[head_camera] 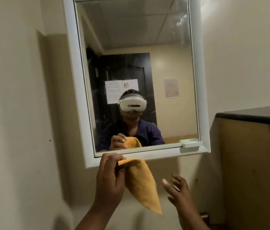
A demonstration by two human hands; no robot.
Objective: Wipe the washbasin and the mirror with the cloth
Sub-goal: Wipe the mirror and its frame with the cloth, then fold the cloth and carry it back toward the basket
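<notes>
The left hand (110,176) pinches the top edge of the orange-yellow terry cloth (141,185) with curled fingers (114,157), just below the white-framed rectangular wall mirror (137,67) (smears show on its glass). The cloth hangs free. The right hand (178,190) hovers beside it, fingers spread, holding nothing.

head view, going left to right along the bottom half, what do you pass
left hand pinching the top of the cloth → orange cloth hanging down → right hand, open and holding nothing → small white handle on the mirror frame → tan cabinet with a dark top
</notes>
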